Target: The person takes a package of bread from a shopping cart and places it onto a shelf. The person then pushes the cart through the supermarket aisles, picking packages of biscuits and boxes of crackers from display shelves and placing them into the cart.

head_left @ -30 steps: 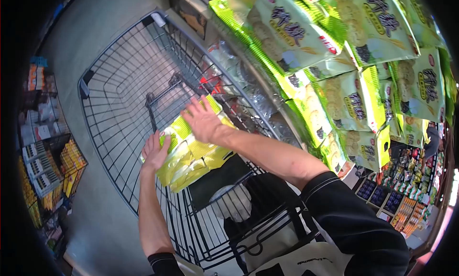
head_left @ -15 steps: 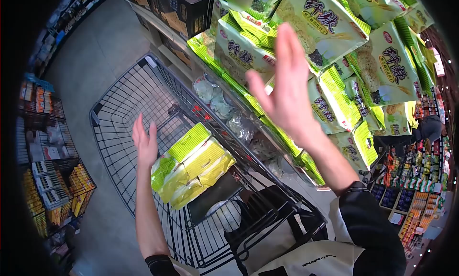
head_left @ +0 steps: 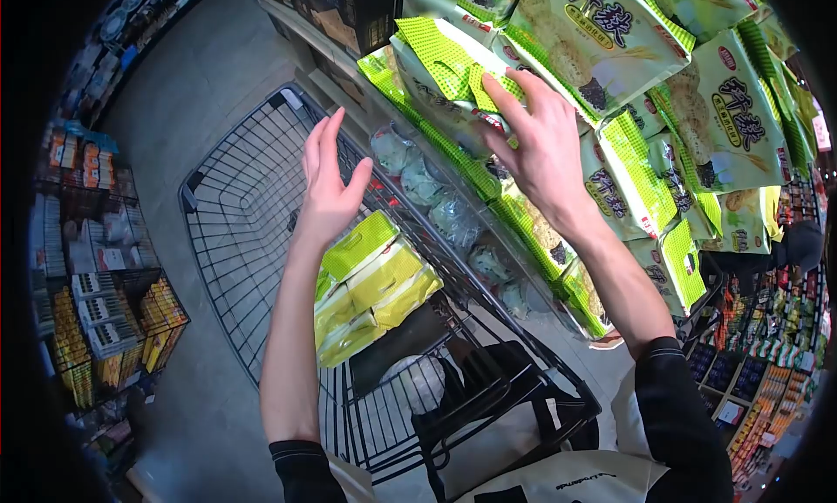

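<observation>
My right hand (head_left: 547, 146) grips the near edge of a green and white bag of biscuits (head_left: 436, 57) on the display, fingers on its green top and thumb below. The bag is tilted, its green checked end facing up. My left hand (head_left: 333, 182) is held above the shopping cart (head_left: 228, 208), fingers extended and thumb apart, with nothing in it. Below that hand, a yellow-green package (head_left: 384, 285) lies in the cart, partly covered by my wrist.
More green biscuit bags (head_left: 602, 32) are stacked on the display. Black boxes (head_left: 349, 15) stand at its far end, and clear-wrapped items (head_left: 427, 185) lie along its lower side. A round pale item (head_left: 412, 385) is near the cart's handle. Shelves (head_left: 105, 285) stand at left.
My right hand has come down onto the biscuit bag, which has tipped over. My left hand has moved right and up over the cart. The view has shifted slightly.
</observation>
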Available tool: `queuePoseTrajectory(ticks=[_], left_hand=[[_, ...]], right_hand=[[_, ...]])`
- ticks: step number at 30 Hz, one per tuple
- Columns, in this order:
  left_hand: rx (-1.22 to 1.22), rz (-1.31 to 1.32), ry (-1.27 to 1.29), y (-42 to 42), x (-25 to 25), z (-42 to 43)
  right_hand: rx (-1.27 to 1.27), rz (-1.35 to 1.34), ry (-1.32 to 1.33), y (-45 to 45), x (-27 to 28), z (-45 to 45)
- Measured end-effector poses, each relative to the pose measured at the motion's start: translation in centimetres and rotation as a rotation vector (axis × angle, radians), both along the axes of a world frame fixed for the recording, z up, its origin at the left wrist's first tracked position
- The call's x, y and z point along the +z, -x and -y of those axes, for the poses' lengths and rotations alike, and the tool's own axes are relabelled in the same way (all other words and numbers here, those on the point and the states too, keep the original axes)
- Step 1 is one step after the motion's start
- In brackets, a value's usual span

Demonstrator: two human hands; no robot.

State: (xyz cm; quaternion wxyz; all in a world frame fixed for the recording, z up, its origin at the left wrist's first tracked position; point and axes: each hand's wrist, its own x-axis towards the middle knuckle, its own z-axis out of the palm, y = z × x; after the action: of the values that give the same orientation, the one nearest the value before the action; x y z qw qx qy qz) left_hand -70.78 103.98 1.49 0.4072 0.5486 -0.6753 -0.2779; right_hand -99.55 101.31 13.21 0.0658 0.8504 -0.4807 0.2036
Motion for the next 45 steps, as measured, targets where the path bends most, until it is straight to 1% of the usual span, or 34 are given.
queuePoseTrajectory(ticks=[3, 4, 6, 8, 11, 13, 14, 16, 17, 18, 20, 21, 23, 24, 27, 30, 31, 32, 33, 36, 37, 39, 40, 41, 44, 45], left_hand=[[0.029, 0.031, -0.001, -1.1, 1.5, -1.1], [0.036, 0.04, 0.038, -1.6, 2.2, -1.3], [0.05, 0.054, 0.109, -2.6, 3.9, -1.8], [0.081, 0.136, 0.216, -3.7, 6.3, -2.4], [0.115, 0.21, 0.39, -5.6, 9.7, -3.6], [0.129, 0.218, 0.528, -7.1, 11.1, -4.2], [0.121, 0.257, 0.473, -8.0, 11.7, -4.8], [0.099, 0.329, 0.357, -10.2, 12.0, -6.8], [0.126, 0.268, 0.337, -11.0, 11.7, -7.5], [0.139, 0.246, 0.241, -12.0, 11.1, -8.0], [0.169, 0.205, 0.033, -13.9, 9.6, -9.7], [0.189, 0.257, 0.024, -14.5, 8.4, -10.1], [0.243, 0.299, 0.004, -15.3, 4.6, -10.9], [0.269, 0.316, 0.005, -15.5, 2.5, -10.9], [0.419, 0.363, -0.119, -14.0, -3.5, -11.1], [0.425, 0.321, -0.191, -12.7, -10.6, -10.6], [0.438, 0.311, -0.193, -12.1, -12.7, -10.7], [0.443, 0.296, -0.191, -11.4, -14.8, -10.6], [0.445, 0.278, -0.187, -10.5, -16.3, -10.4], [0.46, 0.136, -0.288, -7.7, -18.7, -10.6], [0.436, 0.202, -0.277, -7.4, -19.6, -10.8], [0.346, 0.063, -0.323, -7.9, -19.9, -11.7], [0.3, -0.004, -0.346, -8.3, -19.8, -12.0], [0.346, -0.247, -0.557, -8.6, -19.7, -12.0], [0.498, -0.785, -0.684, -9.3, -20.3, -12.0], [0.506, -0.733, -0.755, -8.6, -19.0, -12.0]], right_hand=[[0.021, 0.064, 0.005, -0.5, 0.8, 1.0], [0.016, 0.097, -0.001, -0.9, 1.3, 1.2], [0.053, 0.134, 0.006, -2.2, 4.1, 1.5], [0.138, 0.153, -0.019, -3.6, 7.0, 1.3], [0.382, 0.056, -0.008, -6.6, 11.1, 0.4], [0.587, 0.026, -0.056, -8.7, 11.5, 0.7], [0.688, 0.011, -0.074, -9.9, 11.4, 0.9], [0.788, 0.036, -0.151, -12.2, 9.4, 1.3], [0.858, 0.089, -0.16, -13.2, 7.7, 2.2], [0.93, 0.147, -0.173, -14.3, 5.4, 3.2], [0.992, 0.235, -0.279, -16.8, 0.3, 4.6], [1.023, 0.279, -0.338, -17.7, -1.7, 4.6], [1.016, 0.225, -0.436, -19.2, -5.4, 4.8], [1.051, 0.205, -0.389, -20.0, -8.4, 5.2], [0.917, 0.005, -0.274, -20.6, -13.0, 4.7], [0.762, -0.234, -0.327, -20.7, -16.8, 3.9], [0.747, -0.259, -0.258, -20.4, -17.8, 3.7], [0.732, -0.333, -0.247, -20.2, -19.0, 3.5], [0.714, -0.41, -0.236, -20.4, -20.0, 3.3], [0.672, -0.651, -0.244, -20.1, -20.9, 2.1], [0.668, -0.725, -0.257, -19.9, -21.1, 1.6], [0.673, -0.869, -0.322, -20.2, -21.4, 0.7], [0.647, -0.895, -0.322, -20.1, -22.0, 0.2], [0.62, -0.92, -0.324, -19.9, -22.9, -0.6], [0.516, -1.004, -0.377, -19.7, -25.0, -1.7], [0.507, -1.019, -0.389, -19.7, -25.0, -2.1]])
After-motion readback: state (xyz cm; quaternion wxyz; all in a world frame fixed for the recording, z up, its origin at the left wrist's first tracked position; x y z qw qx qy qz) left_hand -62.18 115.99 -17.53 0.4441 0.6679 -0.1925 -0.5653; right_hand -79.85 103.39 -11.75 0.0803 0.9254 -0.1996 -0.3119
